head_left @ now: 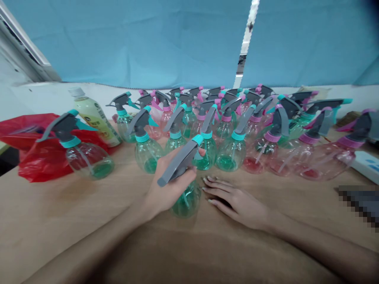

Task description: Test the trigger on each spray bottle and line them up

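Light falls softly, the near tabletop (177,252) dims, and outer bottles (328,159) stretch.

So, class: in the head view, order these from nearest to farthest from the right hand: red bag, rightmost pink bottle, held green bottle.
1. Held green bottle: just left, in the left hand.
2. Rightmost pink bottle: to the right.
3. Red bag: at the far left.

The left hand (170,194) is curled in a grip while the right (241,205) rests palm down, fingers (219,192) extended
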### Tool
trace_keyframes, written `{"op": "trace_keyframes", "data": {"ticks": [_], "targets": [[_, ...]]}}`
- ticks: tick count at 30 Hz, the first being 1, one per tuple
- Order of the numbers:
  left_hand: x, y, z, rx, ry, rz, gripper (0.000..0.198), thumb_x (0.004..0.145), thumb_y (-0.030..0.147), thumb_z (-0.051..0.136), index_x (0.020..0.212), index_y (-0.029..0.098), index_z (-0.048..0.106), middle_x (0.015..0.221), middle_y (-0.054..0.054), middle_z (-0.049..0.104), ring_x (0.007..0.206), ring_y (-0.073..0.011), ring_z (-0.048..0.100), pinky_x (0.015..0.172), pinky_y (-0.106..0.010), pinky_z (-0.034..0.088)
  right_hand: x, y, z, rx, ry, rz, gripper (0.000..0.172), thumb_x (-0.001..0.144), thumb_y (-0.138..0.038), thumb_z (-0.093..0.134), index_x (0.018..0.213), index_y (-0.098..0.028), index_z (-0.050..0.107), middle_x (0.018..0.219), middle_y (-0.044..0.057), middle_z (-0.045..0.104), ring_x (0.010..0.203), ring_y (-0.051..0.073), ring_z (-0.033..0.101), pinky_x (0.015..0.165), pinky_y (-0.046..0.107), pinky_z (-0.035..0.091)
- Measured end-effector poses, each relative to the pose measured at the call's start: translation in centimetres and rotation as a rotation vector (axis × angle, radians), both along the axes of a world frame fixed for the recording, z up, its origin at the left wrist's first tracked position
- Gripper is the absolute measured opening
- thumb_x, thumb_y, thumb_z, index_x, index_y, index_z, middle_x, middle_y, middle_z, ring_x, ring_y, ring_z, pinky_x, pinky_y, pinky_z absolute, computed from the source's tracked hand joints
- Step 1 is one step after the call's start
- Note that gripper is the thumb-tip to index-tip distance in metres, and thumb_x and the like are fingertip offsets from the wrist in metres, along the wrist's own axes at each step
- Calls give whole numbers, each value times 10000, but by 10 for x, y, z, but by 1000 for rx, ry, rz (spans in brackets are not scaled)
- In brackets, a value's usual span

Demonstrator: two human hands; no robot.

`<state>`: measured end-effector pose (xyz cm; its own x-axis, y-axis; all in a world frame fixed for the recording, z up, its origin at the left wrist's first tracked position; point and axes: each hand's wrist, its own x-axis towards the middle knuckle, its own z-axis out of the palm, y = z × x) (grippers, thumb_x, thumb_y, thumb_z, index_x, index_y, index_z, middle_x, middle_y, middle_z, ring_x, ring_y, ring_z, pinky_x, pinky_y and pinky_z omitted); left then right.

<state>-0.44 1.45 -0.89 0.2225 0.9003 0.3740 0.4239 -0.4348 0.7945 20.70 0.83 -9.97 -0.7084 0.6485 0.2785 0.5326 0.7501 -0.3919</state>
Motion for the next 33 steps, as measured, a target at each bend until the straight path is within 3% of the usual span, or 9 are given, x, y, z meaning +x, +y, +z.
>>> {"op": "trace_keyframes", "data": {"ticks": [7,24,33], "targets": [[0,1,-1,19,12,5,389,737,142,515,1077,297,622,733,41,629,539,-120,519,608,-261,465,0,0,-1,14,-23,-5,359,964,-309,387,1271,-196,535,1422,50,450,1347,187,341,1112,415,320],[0,1,1,-5,12,0,365,730,152,517,1048,298,622,652,49,572,527,-126,490,607,-269,450,0,0,0,4,-10,-5,363,961,-303,394,1281,-198,529,1415,50,458,1343,185,349,1109,422,322],[2,-7,12,8,53,13,326,729,180,481,1004,268,633,640,42,569,511,-131,455,533,-269,410,0,0,1,-2,-8,-1,359,959,-301,400,1278,-200,529,1419,54,453,1345,190,346,1111,428,319]]}}
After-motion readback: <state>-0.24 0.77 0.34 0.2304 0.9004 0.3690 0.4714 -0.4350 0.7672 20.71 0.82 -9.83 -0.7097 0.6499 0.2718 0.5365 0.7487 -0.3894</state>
